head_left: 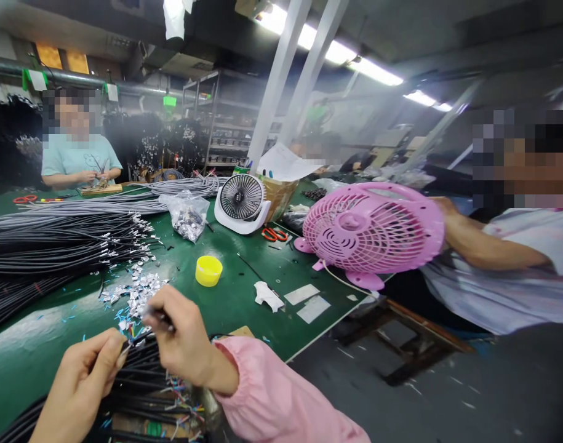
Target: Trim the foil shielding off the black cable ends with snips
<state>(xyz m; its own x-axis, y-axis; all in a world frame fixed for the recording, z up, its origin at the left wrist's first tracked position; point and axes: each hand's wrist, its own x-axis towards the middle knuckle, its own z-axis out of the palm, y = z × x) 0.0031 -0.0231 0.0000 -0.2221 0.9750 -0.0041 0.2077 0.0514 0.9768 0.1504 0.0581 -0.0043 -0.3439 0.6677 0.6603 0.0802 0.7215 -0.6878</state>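
Note:
My left hand (85,378) is closed in a pinch at the stripped end of a black cable, where thin coloured wires (132,333) show beside the fingertips. Just to the right, my right hand (184,335) is raised with curled fingers around something small and dark, mostly hidden by the fingers. Below both hands lies a bundle of black cables (140,369) with coloured wire ends pointing right. Beyond them is a pile of silvery foil scraps (140,292) mixed with blue bits.
Black cables (55,246) and grey cables (96,203) cover the table's left. Ahead stand a yellow cup (208,271), a plastic bag (187,215), a white fan (241,200) and orange scissors (274,234). A pink fan (368,231) stands right, by a seated person (507,264). Another person (80,160) works across.

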